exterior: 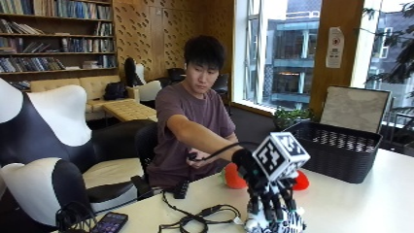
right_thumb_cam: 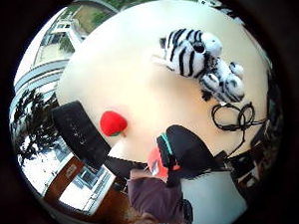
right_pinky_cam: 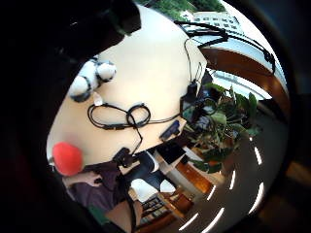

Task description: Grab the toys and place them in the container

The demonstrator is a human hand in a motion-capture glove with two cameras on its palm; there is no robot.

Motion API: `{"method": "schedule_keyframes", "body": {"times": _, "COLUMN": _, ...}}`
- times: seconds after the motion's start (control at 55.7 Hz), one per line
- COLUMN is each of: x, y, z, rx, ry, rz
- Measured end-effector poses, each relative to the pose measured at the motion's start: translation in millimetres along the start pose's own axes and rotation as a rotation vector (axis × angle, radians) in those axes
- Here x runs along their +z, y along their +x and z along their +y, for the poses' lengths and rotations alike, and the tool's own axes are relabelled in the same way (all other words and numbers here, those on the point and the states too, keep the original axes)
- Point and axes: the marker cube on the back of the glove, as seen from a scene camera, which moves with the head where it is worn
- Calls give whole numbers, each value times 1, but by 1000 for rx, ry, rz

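- Two striped plush toys (right_thumb_cam: 202, 65) are seen lying together on the pale surface (exterior: 362, 204); in the outside view the zebra-striped toy (exterior: 278, 224) sits directly under the gloved right hand (exterior: 271, 196), well apart from the black container (exterior: 339, 150).
- One red plush toy (right_thumb_cam: 113, 123) lies nearer the container, and a second red one (exterior: 234, 177) is partly covered by the arm.
- Whether the grip is spread over the toy or pinching it cannot be told: the fingers point down onto it, but their tips are lost against the plush.
- If only fur is caught, the toy could slip out during lifting.
- The black cable (exterior: 200, 218) lies just beside the toy and could be snagged and dragged along.
- The container's interior is not visible.
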Motion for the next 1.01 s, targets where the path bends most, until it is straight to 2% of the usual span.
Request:
{"method": "schedule_keyframes", "body": {"times": 0.072, "x": 48, "y": -5, "z": -23, "rx": -24, "ry": -75, "rz": -8}}
{"method": "schedule_keyframes", "body": {"times": 0.144, "x": 73, "y": -7, "z": -39, "rx": -57, "ry": -25, "rz": -67}}
{"method": "schedule_keyframes", "body": {"times": 0.485, "x": 82, "y": -6, "z": -57, "rx": -18, "ry": 242, "rz": -277}}
{"method": "schedule_keyframes", "body": {"times": 0.574, "x": 75, "y": -12, "z": -51, "rx": -16, "ry": 247, "rz": -302}}
{"method": "schedule_keyframes", "body": {"times": 0.718, "x": 27, "y": -37, "z": -13, "rx": -128, "ry": 248, "rz": -310}}
{"method": "schedule_keyframes", "body": {"times": 1.005, "x": -149, "y": -135, "z": 120, "rx": -314, "ry": 518, "rz": -120}}
